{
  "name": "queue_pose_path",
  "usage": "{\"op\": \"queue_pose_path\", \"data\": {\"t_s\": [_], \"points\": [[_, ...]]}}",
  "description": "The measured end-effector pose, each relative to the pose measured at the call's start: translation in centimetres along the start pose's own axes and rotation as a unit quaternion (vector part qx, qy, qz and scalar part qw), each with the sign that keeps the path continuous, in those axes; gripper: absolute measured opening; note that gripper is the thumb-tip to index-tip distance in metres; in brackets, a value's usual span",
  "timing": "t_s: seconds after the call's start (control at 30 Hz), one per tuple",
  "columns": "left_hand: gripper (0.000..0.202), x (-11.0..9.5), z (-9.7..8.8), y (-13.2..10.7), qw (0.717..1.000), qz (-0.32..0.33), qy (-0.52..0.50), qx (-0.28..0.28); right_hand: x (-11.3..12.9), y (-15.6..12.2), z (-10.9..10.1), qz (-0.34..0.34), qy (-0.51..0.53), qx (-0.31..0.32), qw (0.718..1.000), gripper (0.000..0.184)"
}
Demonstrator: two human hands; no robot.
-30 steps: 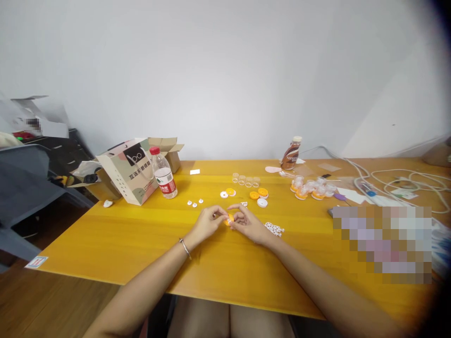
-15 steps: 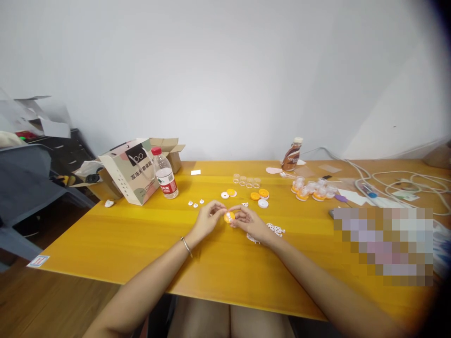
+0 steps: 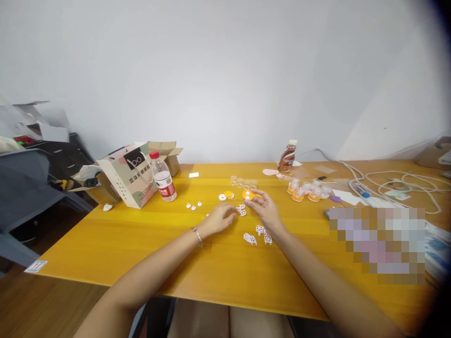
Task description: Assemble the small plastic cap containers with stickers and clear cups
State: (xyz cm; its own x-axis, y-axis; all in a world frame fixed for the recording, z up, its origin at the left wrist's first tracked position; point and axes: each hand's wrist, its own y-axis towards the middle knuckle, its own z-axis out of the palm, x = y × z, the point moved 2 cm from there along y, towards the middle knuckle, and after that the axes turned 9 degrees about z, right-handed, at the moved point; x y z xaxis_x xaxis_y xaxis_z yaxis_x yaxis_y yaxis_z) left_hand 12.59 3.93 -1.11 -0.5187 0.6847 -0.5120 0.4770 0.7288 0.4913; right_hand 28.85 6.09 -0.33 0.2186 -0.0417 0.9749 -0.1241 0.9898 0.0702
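Note:
My right hand (image 3: 266,209) is stretched forward over the yellow table (image 3: 141,244) and pinches a small orange disc with a white centre (image 3: 247,195) at its fingertips. My left hand (image 3: 220,218) rests on the table with fingers curled; I cannot see anything in it. Small white cut-out pieces (image 3: 256,234) lie just in front of my right wrist, and more white cut-out pieces (image 3: 241,209) sit between my two hands. Another orange disc (image 3: 229,194) and a white ring (image 3: 221,197) lie just beyond my left hand.
A water bottle (image 3: 162,177), a printed paper bag (image 3: 128,174) and a cardboard box (image 3: 169,152) stand at the left. Clear cups (image 3: 243,181), assembled orange-and-clear pieces (image 3: 308,191), a brown drink bottle (image 3: 286,157) and white cables (image 3: 391,180) lie at the back right.
My hands have parted. The right hand carried the orange disc forward and away from me, while the left hand let go and stayed on the table. The white cut-outs lie uncovered.

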Motion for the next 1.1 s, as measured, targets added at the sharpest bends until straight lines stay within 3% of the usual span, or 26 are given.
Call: {"op": "queue_pose_path", "data": {"t_s": [0.07, 0.2, 0.3, 0.4, 0.5, 0.6, 0.7, 0.8, 0.9, 1.0, 1.1], "points": [[0.022, -0.3, 1.0, 2.1, 0.996, 0.058, 0.058, 0.034, 0.3, 0.4, -0.7, -0.02, 0.011, -0.038, 0.999, 0.048], [0.027, -0.2, 4.0, 5.8, 0.99, 0.081, 0.107, 0.05, 0.6, 0.7, -1.3, -0.043, 0.014, -0.069, 0.997, 0.048], [0.022, 0.1, 6.1, 7.2, 0.99, 0.078, 0.108, 0.042, 0.6, 0.6, -1.2, -0.053, 0.016, -0.07, 0.996, 0.049], [0.018, 0.0, 6.8, 7.3, 0.992, 0.066, 0.102, 0.033, 0.6, 0.5, -1.2, -0.057, 0.006, -0.07, 0.996, 0.049], [0.01, -0.4, 5.3, 6.3, 0.996, 0.045, 0.08, 0.009, 0.6, 0.5, -1.3, -0.063, 0.008, -0.079, 0.995, 0.048], [0.008, -0.3, 2.5, 4.2, 0.997, -0.013, -0.046, -0.059, 0.7, 0.3, -1.1, -0.07, 0.02, -0.083, 0.994, 0.047], [0.015, 0.5, 0.0, 1.6, 0.963, -0.089, -0.237, -0.091, 0.3, -0.1, -0.2, -0.055, 0.009, -0.061, 0.997, 0.046], [0.019, 1.2, -1.6, -0.4, 0.918, -0.13, -0.355, -0.123, -0.5, -0.7, 1.0, -0.026, -0.037, -0.022, 0.999, 0.045], [0.029, 1.0, -2.3, -1.1, 0.905, -0.139, -0.373, -0.147, -1.2, -1.2, 2.0, -0.008, -0.07, 0.021, 0.997, 0.043], [0.037, -0.1, -2.5, -0.9, 0.922, -0.109, -0.345, -0.136, -1.4, -1.4, 2.3, -0.013, -0.084, 0.036, 0.996, 0.042], [0.031, -1.1, -2.4, -0.5, 0.941, -0.088, -0.297, -0.139, -1.5, -1.4, 2.1, -0.025, -0.097, 0.035, 0.994, 0.04]]}}
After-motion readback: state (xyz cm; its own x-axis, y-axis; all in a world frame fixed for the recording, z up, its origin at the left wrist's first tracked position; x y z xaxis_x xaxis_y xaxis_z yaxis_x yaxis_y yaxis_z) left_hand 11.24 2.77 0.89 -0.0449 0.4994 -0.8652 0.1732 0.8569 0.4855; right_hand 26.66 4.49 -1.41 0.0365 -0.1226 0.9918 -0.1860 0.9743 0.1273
